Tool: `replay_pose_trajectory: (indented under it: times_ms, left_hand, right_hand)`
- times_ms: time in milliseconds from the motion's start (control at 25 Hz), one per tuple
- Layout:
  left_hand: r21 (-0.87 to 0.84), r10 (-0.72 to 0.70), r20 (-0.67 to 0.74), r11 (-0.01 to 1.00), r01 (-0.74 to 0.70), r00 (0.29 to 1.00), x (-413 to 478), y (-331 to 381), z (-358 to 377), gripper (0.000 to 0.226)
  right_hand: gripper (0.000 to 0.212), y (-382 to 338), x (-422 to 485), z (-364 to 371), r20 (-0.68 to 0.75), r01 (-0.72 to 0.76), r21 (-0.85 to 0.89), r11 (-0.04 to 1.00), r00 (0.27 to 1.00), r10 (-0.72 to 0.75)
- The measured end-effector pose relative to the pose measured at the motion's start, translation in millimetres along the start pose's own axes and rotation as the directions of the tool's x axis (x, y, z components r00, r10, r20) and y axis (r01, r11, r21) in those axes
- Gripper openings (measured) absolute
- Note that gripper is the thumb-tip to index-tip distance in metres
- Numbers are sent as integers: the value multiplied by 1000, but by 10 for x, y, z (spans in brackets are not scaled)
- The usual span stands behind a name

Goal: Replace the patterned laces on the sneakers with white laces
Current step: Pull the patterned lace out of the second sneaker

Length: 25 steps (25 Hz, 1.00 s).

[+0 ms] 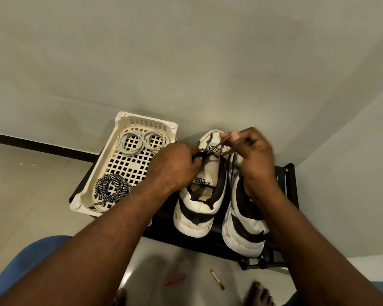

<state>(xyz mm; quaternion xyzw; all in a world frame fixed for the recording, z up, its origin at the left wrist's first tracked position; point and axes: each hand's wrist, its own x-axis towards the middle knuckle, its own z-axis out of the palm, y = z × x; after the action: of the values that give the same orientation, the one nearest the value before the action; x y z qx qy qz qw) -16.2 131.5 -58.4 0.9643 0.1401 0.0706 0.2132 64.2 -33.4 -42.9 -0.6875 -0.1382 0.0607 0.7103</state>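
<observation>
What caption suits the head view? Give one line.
Left hand and right hand grip the patterned lace on a sneaker; white laces lie coiled in the basket.

The right hand [252, 151] is blurred and hides the front of the sneaker [243, 228] under it, while the toes [258, 293] nearer than that hand are cut by the bottom edge.

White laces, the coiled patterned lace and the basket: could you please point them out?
white laces [120, 145]: head view, left coil's outer edge.
coiled patterned lace [103, 184]: head view, left side of the coil.
basket [76, 204]: head view, near-left corner of the rim.
</observation>
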Motion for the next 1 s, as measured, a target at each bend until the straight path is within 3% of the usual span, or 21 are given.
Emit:
replay_pose_trajectory:
  times_ms: [40, 80, 120, 160, 200, 280, 360, 440, 480, 560, 600, 640, 680, 720, 760, 800, 840, 880, 920, 960, 1000]
  left_hand:
    - [3, -2, -2, 1000, 2, 1000, 2, 2, 4, 35]
    - [6, -3, -1, 1000, 3, 1000, 1, 8, 8, 34]
    - [9, 1, -4, 1000, -1, 1000, -3, 12, 8, 32]
    - [10, 4, -7, 1000, -4, 1000, -9, 13, 7, 31]
    - [5, 10, -17, 1000, -10, 1000, -16, 13, -1, 30]
    - [-20, 21, -42, 1000, -22, 999, -27, 22, -27, 32]
    - [-52, 20, -62, 998, -23, 998, -37, 37, -50, 32]
    - [-75, 3, -65, 997, -7, 998, -52, 54, -68, 32]
    - [-82, -9, -67, 997, 4, 998, -60, 57, -72, 32]
    - [-92, -35, -72, 995, 29, 997, -62, 61, -83, 30]
    - [-97, -46, -70, 995, 40, 996, -57, 63, -88, 29]
    - [-98, -53, -69, 994, 46, 996, -54, 66, -89, 28]
    - [-95, -52, -71, 994, 45, 996, -53, 67, -86, 29]
    - [-89, -48, -72, 995, 41, 996, -54, 70, -81, 29]
    - [-83, -42, -73, 996, 36, 996, -51, 74, -76, 28]
    - [-78, -36, -74, 997, 30, 997, -50, 77, -73, 27]
    - [-77, -30, -75, 997, 24, 997, -47, 78, -70, 26]
    - [-83, -26, -77, 996, 19, 997, -48, 80, -71, 27]
    - [-98, -25, -80, 995, 17, 996, -48, 80, -78, 28]
    - [-113, -31, -83, 993, 21, 996, -48, 82, -88, 32]
    - [-124, -41, -87, 992, 30, 995, -49, 80, -96, 34]
  right_hand:
    - [22, -73, 25, -39, -26, -38, 245, 969, 999, 45]
    - [23, -121, 34, -73, -61, -49, 334, 941, 995, 73]
    - [21, -133, 48, -89, -101, -48, 267, 962, 992, 77]
    - [14, -113, 51, -87, -119, -56, 40, 998, 991, 60]
    - [13, -69, 26, -69, -74, -56, -252, 966, 997, 39]
    - [36, 27, -68, 7, 121, 101, -706, 701, 992, -21]
    - [30, 86, -98, 45, 274, 283, -843, 457, 958, -89]
    - [15, 109, -67, 27, 310, 329, -857, 398, 944, -112]
    - [10, 121, -57, 22, 292, 315, -836, 450, 949, -122]
    - [7, 108, -33, 9, 143, 189, -630, 753, 982, -127]
    - [11, 54, -5, -20, 43, 89, -391, 916, 996, -78]
    - [15, -29, 31, -58, -22, -4, -97, 995, 1000, 2]
    - [18, -105, 53, -87, -36, -85, 158, 984, 995, 92]
    - [19, -147, 57, -99, -44, -134, 290, 948, 987, 153]
    - [18, -166, 52, -90, -73, -150, 285, 947, 981, 178]
    - [14, -153, 41, -69, -112, -130, 118, 984, 983, 143]
    - [7, -111, 18, -41, -102, -68, -160, 985, 993, 52]
    - [11, -60, -27, 1, -4, 37, -454, 890, 999, -44]
    - [23, 6, -78, 41, 139, 165, -695, 700, 986, -94]
    - [29, 55, -109, 59, 260, 269, -831, 487, 962, -88]
    - [27, 80, -108, 65, 310, 316, -879, 356, 948, -76]
